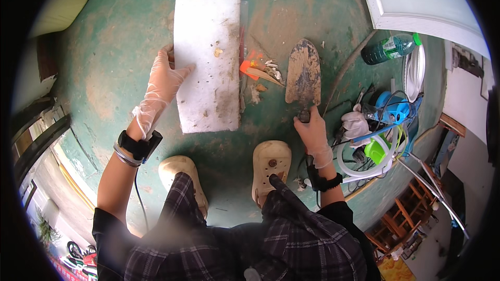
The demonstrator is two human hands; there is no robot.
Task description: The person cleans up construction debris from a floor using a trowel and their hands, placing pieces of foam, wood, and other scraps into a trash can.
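My left hand (pixel 166 80), in a clear thin glove, grips the left edge of a long white foam slab (pixel 207 54) with its thumb on top; the fingertips are hidden beneath the edge. Dirt specks and bits of debris dot the slab. To the right, my right hand (pixel 313 132), gloved the same way, is closed around the dark handle of a garden trowel (pixel 303 72). The trowel's dirty blade points away from me over the floor. Between slab and blade lie an orange piece of plastic (pixel 252 64) and small scraps of litter (pixel 273 71).
Right of the trowel lie a cable (pixel 351 56), a green plastic bottle (pixel 390 48), a pale glove (pixel 356 125), a blue tool (pixel 392 107) and coiled white tubing (pixel 345 166). A white panel (pixel 422 4) stands at upper right. My cream clogs (pixel 271 164) are near the slab's lower end.
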